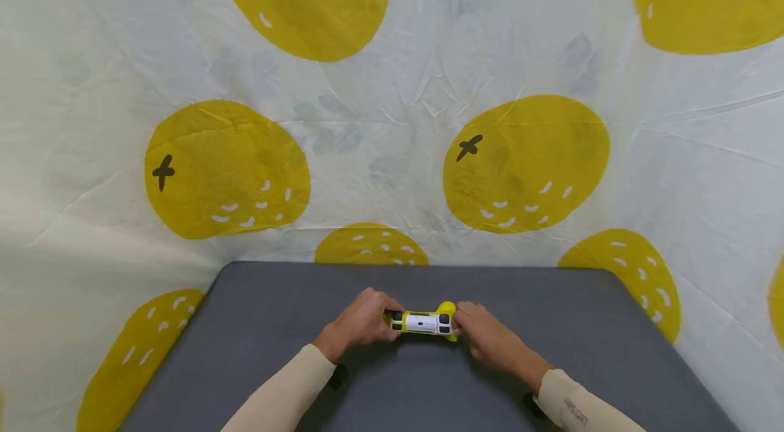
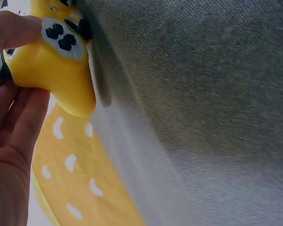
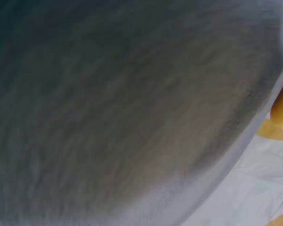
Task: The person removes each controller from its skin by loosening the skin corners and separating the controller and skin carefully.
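A yellow game controller (image 1: 421, 323) is held up over the dark grey table, its edge with the dark shoulder buttons and pale middle strip turned toward the head camera. My left hand (image 1: 367, 318) grips its left end. In the left wrist view the thumb lies on the controller's face (image 2: 68, 80) by the black direction pad, with fingers behind the yellow handle. At the opposite end, my right hand (image 1: 490, 338) holds the controller with curled fingers. The right wrist view catches only a yellow handle (image 3: 281, 106) at its right edge; the right fingers are mostly hidden there.
The dark grey tabletop (image 1: 275, 296) spreads under both hands, with rounded far corners. Behind and beside it hangs a white cloth (image 1: 380, 167) printed with large yellow fruit shapes. Pale sleeves (image 1: 288, 384) cover the forearms, and dark straps show near the wrists.
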Available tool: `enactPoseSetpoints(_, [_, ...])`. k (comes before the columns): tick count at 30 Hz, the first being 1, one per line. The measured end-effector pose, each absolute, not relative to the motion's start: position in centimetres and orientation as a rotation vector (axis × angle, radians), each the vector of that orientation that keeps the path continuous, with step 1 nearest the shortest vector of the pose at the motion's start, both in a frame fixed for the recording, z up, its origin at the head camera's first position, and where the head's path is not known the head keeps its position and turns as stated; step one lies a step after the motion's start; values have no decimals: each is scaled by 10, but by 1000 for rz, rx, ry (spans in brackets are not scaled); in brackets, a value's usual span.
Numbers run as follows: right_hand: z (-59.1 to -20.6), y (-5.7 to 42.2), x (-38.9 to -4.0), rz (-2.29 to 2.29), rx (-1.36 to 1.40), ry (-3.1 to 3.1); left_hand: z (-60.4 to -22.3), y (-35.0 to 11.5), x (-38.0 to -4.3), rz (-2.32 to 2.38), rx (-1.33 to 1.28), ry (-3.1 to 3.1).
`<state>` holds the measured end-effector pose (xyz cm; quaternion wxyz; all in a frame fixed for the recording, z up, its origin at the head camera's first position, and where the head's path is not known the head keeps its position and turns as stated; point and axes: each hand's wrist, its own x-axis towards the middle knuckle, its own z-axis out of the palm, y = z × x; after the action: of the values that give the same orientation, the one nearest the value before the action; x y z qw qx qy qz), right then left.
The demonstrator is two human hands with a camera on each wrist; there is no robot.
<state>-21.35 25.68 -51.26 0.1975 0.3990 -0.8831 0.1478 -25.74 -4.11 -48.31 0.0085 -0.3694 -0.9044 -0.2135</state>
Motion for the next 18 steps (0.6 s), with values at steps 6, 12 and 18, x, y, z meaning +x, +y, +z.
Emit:
enactPoseSetpoints(6, [-513,253,-215,935,980,-2469,-482,-42,-258,-690,-1131,-2840])
enactPoseSetpoints(12, [-508,249,-210,1160,746,-2410,-481,-42,-257,-693,-1124,-2847])
enactPoseSetpoints(18, [-496,238,-208,1117,704,-2598,-481,-40,-259,-699,-1118,-2854])
